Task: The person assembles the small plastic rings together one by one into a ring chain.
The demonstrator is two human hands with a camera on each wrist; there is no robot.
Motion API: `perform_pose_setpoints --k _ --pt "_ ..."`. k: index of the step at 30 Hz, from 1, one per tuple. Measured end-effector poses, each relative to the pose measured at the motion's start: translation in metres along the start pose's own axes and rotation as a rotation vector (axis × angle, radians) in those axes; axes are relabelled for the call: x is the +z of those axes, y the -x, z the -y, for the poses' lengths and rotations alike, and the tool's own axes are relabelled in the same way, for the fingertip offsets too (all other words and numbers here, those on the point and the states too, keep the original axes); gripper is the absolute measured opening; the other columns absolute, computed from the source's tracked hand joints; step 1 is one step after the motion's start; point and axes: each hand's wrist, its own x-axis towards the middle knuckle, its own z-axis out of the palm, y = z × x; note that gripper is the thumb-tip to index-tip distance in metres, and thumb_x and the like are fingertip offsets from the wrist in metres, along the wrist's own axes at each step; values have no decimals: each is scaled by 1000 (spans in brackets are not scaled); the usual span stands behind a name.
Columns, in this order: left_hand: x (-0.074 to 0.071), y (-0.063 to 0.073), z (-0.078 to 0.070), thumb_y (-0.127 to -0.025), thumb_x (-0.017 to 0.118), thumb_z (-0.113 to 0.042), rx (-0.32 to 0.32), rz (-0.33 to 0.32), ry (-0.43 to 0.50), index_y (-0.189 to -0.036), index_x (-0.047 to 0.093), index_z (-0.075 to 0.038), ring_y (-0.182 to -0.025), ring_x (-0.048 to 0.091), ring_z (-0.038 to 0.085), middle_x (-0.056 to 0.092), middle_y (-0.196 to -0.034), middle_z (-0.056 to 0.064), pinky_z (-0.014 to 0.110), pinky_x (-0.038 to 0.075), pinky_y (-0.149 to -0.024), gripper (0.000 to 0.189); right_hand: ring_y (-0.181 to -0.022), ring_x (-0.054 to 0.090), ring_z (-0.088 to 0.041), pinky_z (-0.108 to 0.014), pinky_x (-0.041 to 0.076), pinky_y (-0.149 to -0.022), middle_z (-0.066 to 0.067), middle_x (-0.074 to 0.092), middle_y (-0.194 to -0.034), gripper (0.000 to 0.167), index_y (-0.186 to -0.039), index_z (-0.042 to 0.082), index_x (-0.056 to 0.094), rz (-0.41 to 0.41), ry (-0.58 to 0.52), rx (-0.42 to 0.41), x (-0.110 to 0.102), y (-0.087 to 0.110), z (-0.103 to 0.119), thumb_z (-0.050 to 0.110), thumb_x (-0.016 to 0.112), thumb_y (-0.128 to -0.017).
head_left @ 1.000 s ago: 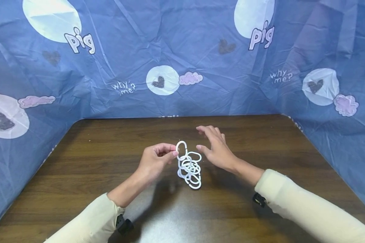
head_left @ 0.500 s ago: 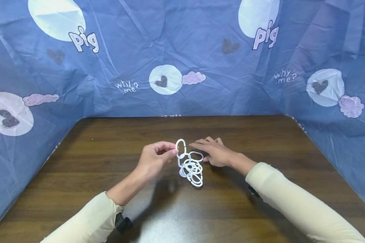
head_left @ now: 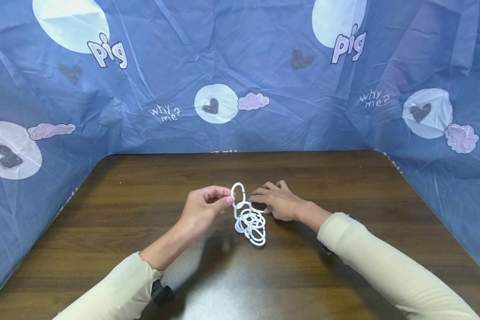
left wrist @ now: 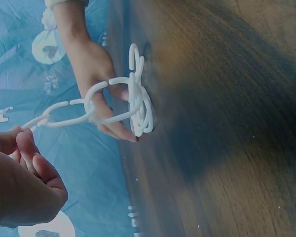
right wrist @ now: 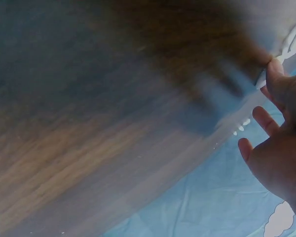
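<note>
A chain of white plastic C-shaped links [head_left: 258,243] lies heaped mid-table. My left hand [head_left: 200,211] pinches the top link [head_left: 237,183] between thumb and fingers, holding it raised above the heap at the left. In the left wrist view, the linked rings [left wrist: 113,120] stretch from that hand [left wrist: 24,182] down to the pile. On the heap's far right side, my right hand [head_left: 281,202] reaches in palm-down. Its thumb and forefinger pinch a link at the edge of the pile, partly hidden by the fingers; the right wrist view shows this hand [right wrist: 286,143] at the frame's edge.
The dark wood-grain table [head_left: 116,231] is walled by a blue printed cloth [head_left: 264,133] at the back and both sides. A black strap device [head_left: 162,293] sits under the left sleeve [head_left: 116,289].
My right hand has come down and left from above the table to the pile's far right link, which now tilts under its fingers. The left hand keeps its pinch, nearly still.
</note>
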Motion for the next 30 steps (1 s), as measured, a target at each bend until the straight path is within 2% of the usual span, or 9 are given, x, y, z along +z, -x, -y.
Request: perform_pose_setpoints --k 6,13,18,23,26,30 --pt "0 0 0 -85 73 -9 -4 1 6 -94 71 -1 -68 58 18 65 -78 4 25 49 -63 13 -112 47 -19 -45 33 -87 4 58 -124 48 -129 18 59 -19 -8 3 2 -1 -4 18 73 -82" --pt "0 1 0 -84 73 -9 -7 0 14 -94 71 -1 -67 57 15 65 -76 0 23 49 -63 13 -106 45 -20 -44 33 -87 -1 55 -113 40 -119 11 59 -19 -31 87 2 3 -4 27 72 -85" --pt "0 1 1 -84 73 -10 -6 -4 15 -94 71 -1 -66 56 13 64 -75 0 24 48 -62 13 -102 47 -22 -43 33 -86 -4 57 -110 41 -114 7 60 -94 -33 71 5 6 -7 29 74 -82" --pt "-1 2 1 -84 73 -11 -7 -5 10 -94 71 -2 -65 56 12 64 -75 -1 23 46 -62 14 -94 48 -21 -43 33 -86 -3 60 -98 40 -105 6 64 -199 -3 35 4 9 -10 31 74 -74" --pt "-1 1 2 -84 73 -10 -21 -7 10 -95 71 -1 -66 57 12 64 -75 -1 23 47 -63 13 -89 48 -19 -41 34 -84 -2 61 -93 39 -102 6 66 -252 -79 55 0 11 -11 31 73 -73" --pt "-1 1 4 -85 72 -7 -29 -11 19 -95 71 -1 -66 57 13 64 -76 0 23 48 -63 12 -85 48 -18 -40 33 -81 -5 62 -89 37 -101 5 67 -305 -272 96 -9 13 -9 29 74 -74"
